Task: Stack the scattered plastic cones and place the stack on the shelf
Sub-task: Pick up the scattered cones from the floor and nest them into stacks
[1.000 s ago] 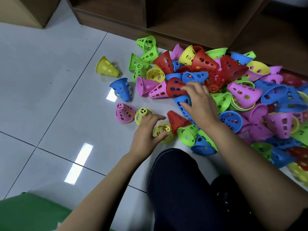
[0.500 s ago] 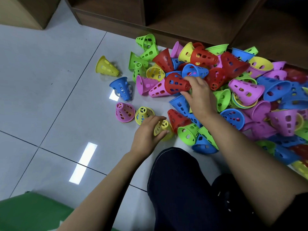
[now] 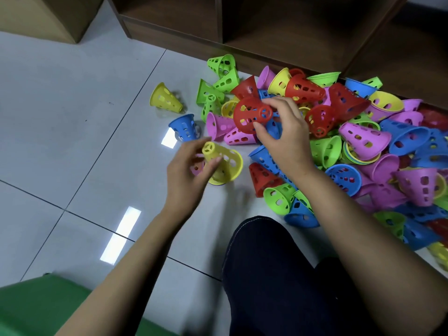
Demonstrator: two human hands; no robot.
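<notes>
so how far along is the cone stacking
Barely started. Done: no stack shows anywhere, and the visible part of the shelf holds no cones. In hand: the left hand grips a yellow cone and the right hand a red cone. Left: the big pile of loose cones on the floor, then shelving the stack.

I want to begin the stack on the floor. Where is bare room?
Bare tile lies left of the lone blue cone, toward the cardboard box, and between the left hand and the green object. Right of the right hand, the cone pile is crowded up to the shelf.
</notes>
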